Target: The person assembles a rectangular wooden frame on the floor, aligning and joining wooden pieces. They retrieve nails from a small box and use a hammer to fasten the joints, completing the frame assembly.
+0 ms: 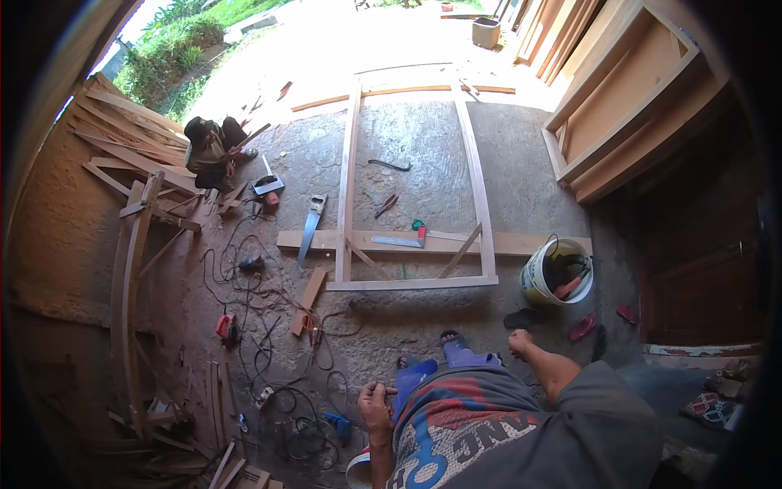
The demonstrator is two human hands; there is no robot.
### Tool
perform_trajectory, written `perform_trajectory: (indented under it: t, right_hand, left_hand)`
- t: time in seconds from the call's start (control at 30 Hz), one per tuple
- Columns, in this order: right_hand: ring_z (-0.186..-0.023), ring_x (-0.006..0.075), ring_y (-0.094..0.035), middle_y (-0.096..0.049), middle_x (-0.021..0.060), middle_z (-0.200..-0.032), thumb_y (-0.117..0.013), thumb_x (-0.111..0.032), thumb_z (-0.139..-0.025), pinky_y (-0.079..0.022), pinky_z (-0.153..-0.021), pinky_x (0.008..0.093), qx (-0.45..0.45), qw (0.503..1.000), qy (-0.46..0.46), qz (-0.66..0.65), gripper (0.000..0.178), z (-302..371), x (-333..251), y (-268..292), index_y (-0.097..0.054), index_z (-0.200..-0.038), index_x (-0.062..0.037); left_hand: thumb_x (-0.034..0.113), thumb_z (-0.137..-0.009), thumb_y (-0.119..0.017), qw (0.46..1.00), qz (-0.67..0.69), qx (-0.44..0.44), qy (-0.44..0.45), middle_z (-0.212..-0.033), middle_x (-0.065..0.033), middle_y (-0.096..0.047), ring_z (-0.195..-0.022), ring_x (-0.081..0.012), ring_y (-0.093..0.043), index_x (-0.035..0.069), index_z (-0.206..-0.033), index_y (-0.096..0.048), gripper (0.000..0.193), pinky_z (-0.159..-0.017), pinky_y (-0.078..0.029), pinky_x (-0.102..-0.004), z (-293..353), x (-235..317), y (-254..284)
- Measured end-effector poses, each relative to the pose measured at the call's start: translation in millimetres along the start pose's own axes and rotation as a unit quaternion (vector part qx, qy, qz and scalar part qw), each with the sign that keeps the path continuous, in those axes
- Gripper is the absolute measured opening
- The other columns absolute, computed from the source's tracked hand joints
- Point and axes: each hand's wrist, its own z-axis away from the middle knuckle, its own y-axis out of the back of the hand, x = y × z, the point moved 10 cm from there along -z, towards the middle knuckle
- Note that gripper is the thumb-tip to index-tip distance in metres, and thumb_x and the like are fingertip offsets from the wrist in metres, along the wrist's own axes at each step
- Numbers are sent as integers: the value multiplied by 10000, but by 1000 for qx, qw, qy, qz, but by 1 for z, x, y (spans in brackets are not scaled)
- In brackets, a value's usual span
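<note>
A rough concrete floor point(521, 175), sunlit toward 12 o'clock, carries the work; clock places are taken from the view's middle. At 12 o'clock lies the frame point(348, 179), a long rectangle of pale, bare wood with slim rails, a crosspiece at its near end and a diagonal brace in each near corner. Glare washes out its far end. Its near part lies across a plank point(521, 244), on which a square point(399, 241) with a red stock rests; pliers point(385, 205) lie between the rails, and a saw point(311, 228) just outside the left one.

The left hand point(376, 405), at 6 o'clock, has bent, bunched fingers; the right hand point(519, 342), at 4 o'clock, is loosely curled. Whether either holds something small, I cannot tell.

The bucket point(534, 277) at 3 o'clock holds dark, jumbled things and an orange-red one. A pail point(357, 473) shows partly at 6 o'clock, its contents hidden. The tub point(486, 33) at 1 o'clock stands in sunlight, its inside unclear.
</note>
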Motion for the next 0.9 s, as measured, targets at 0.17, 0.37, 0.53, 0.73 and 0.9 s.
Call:
perform_trajectory:
  t: [0.17, 0.37, 0.53, 0.73, 0.9]
  right_hand:
    - [-988, 311, -736, -750, 159, -1117, -685, -241, -874, -582, -814, 423, -24, 966, 186, 177, 346, -31, 9, -103, -738, -1170, -70]
    - [-1027, 283, -727, -756, 158, -1095, -703, -303, -857, -554, -900, 381, -6, 982, 174, 73, 353, 8, -42, -100, -766, -1093, -49]
    - [-1025, 295, -723, -749, 183, -1088, -680, -272, -816, -548, -913, 385, 4, 981, 189, 33, 361, 38, -94, -86, -767, -1076, -39]
    - [-1019, 286, -723, -757, 176, -1054, -667, -267, -804, -549, -908, 382, 39, 971, 228, 61, 361, 39, -111, -69, -770, -1058, -32]
    - [-1035, 294, -720, -756, 177, -1064, -680, -290, -804, -543, -926, 385, 30, 981, 191, 29, 368, 24, -101, -44, -774, -1059, -41]
  left_hand:
    - [121, -1009, -580, 997, -10, -74, -11, -780, -120, -718, -433, -33, -424, 35, -1033, -585, 89, -383, -313, -211, -34, 26, -4]
    - [141, -1007, -592, 997, -13, -57, -50, -781, -109, -717, -414, -32, -419, 41, -1014, -598, 100, -373, -317, -213, -59, 61, 46]
    - [140, -1005, -591, 998, 6, -39, -49, -780, -110, -719, -409, -31, -425, 40, -1025, -602, 103, -374, -332, -201, -62, 63, 76]
    - [139, -1003, -592, 999, 17, -29, -17, -781, -117, -720, -399, -35, -420, 44, -1026, -603, 99, -364, -329, -200, -77, 39, 86]
    - [142, -1003, -593, 999, 14, -30, -1, -777, -121, -722, -394, -36, -411, 40, -1027, -600, 105, -361, -317, -206, -101, 47, 53]
